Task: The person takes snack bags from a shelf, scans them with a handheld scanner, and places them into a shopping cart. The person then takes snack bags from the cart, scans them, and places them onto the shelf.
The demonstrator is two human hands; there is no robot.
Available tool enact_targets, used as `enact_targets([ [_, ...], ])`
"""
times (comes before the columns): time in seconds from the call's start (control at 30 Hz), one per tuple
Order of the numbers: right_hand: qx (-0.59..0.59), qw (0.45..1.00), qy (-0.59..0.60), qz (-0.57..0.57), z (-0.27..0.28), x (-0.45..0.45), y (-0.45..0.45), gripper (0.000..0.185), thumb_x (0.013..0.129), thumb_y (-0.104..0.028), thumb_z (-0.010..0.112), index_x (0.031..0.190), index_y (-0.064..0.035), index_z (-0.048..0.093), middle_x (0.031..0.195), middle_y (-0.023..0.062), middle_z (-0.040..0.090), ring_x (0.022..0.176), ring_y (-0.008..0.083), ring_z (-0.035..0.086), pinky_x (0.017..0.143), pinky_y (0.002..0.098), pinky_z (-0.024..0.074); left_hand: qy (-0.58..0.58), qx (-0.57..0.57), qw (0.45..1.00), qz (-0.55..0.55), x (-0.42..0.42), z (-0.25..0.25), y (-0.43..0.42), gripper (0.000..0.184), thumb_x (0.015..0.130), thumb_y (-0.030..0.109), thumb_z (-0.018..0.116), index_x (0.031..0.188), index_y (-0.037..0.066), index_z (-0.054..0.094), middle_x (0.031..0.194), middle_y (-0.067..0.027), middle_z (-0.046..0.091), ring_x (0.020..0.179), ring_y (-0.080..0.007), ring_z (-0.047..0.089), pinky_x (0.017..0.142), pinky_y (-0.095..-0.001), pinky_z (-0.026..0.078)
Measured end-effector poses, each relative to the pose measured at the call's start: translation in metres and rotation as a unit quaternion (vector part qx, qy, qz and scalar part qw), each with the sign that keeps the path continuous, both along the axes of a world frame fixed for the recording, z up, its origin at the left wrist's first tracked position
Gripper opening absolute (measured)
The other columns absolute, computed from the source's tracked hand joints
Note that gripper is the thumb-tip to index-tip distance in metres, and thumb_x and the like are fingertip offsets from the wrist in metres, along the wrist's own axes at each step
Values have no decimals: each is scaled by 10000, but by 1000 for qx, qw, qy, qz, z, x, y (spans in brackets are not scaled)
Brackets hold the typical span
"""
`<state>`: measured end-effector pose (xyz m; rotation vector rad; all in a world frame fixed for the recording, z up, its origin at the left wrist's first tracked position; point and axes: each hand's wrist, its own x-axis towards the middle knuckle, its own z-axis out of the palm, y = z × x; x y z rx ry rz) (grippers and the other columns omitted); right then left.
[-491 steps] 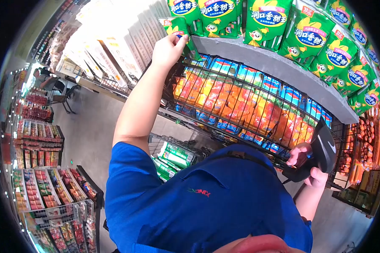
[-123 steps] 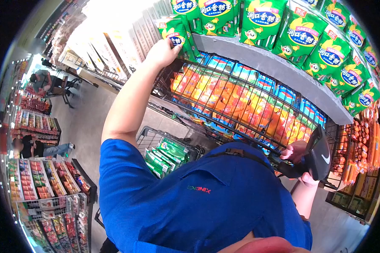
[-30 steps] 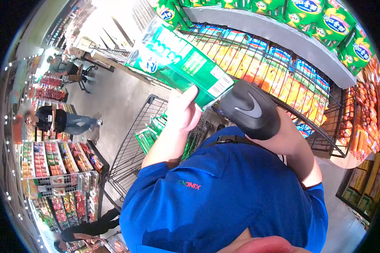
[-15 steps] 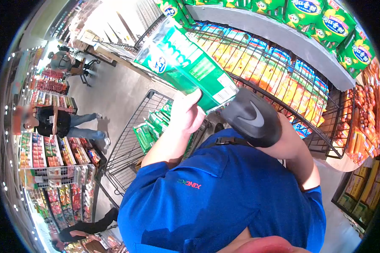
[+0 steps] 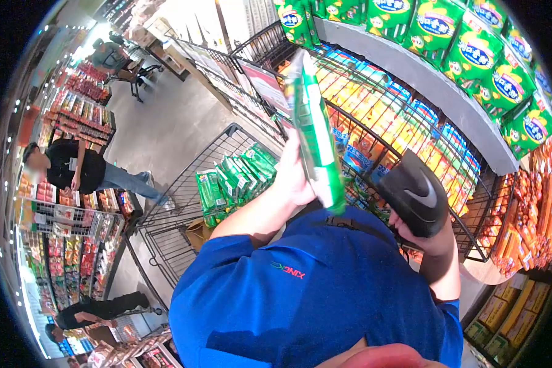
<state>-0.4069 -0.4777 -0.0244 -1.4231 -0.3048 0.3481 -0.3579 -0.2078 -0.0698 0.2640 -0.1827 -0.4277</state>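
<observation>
My left hand [image 5: 296, 178] is closed around the lower left side of a green and white snack packet [image 5: 316, 138]. The packet stands upright, almost edge-on and slightly blurred. To its right, apart from it, is my right hand [image 5: 405, 230], its partly visible fingers curled in. A stiff black piece with a grey swoosh [image 5: 418, 195] covers most of that hand; I cannot tell whether it is worn or held. Several similar green packets [image 5: 233, 181] lie in the wire shopping cart [image 5: 165, 224] beside my left forearm.
A wire rack [image 5: 374, 132] of orange and blue bags runs ahead on the right. Above it, a grey ledge [image 5: 411, 76] carries rows of green packets [image 5: 432, 27]. Sausage-like orange packs [image 5: 521, 221] hang at far right. One person [image 5: 76, 165] stands left, another [image 5: 98, 310] lower left.
The packet has turned from showing its broad printed panel to nearly edge-on. My right hand, with the black piece, has drawn away from it to the right. The view has shifted a little.
</observation>
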Motion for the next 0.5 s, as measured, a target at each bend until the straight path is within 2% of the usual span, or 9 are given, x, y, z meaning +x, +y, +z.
enact_targets([
  [0.03,-2,1000,-4,5,2,3,1,828,612,-86,813,1326,-17,400,1237,119,534,1159,210,504,990,363,374,-21,7,999,-31,1,-1,-3,582,882,600,405,1137,88,510,751,-132,589,605,-271,596,472,-385,491],
  [0.1,56,998,-35,10,5,11,3,831,651,-220,789,1328,10,365,1108,164,558,931,214,605,725,331,524,-16,-59,992,-109,5,-13,-13,524,884,534,457,1127,72,503,655,-168,550,521,-288,548,398,-352,432],
  [0.17,61,991,-118,25,4,27,11,890,635,-283,799,1340,12,343,1135,187,546,938,242,604,708,347,532,-20,-57,978,-197,-2,-5,-20,548,866,490,505,1137,15,480,585,-204,522,453,-300,523,378,-358,418],
  [0.23,168,980,-103,20,10,31,24,853,635,-362,809,1320,-26,428,1231,142,548,1106,236,542,977,354,392,-102,-51,957,-266,-1,5,-34,555,883,468,491,1138,-24,460,606,-211,540,500,-319,562,416,-369,457],
  [0.27,209,973,-97,26,-2,34,27,792,625,-387,806,1260,-19,510,1208,155,570,1086,262,552,969,379,390,-127,-19,930,-344,15,15,-37,575,908,446,459,1181,-59,425,708,-246,569,606,-361,610,479,-384,499],
  [0.3,207,973,-102,26,-6,40,20,792,625,-387,806,1260,-19,510,1208,155,570,1086,262,552,969,379,390,-174,-253,822,-480,24,-26,-69,583,932,414,426,1250,-72,371,829,-285,573,692,-401,622,559,-413,525],
  [0.37,63,952,-284,93,-12,53,-2,756,623,-421,790,1209,-3,558,1202,154,575,1112,290,537,975,409,371,-151,-303,769,-543,23,-17,-87,609,939,403,424,1309,-68,313,946,-319,555,720,-418,623,605,-434,530],
  [0.43,75,952,-291,57,-7,50,7,713,634,-462,766,1157,-7,599,1178,149,590,1110,301,537,978,418,359,-220,-311,745,-547,29,-36,-104,598,941,387,423,1321,-59,303,993,-304,556,738,-410,625,626,-447,528],
  [0.5,53,975,-215,3,2,45,8,709,635,-468,761,1147,-4,603,1171,152,592,1102,295,542,976,408,361,-286,-320,718,-548,28,-43,-101,587,944,370,421,1334,-50,293,1041,-289,556,756,-402,628,647,-460,526],
])
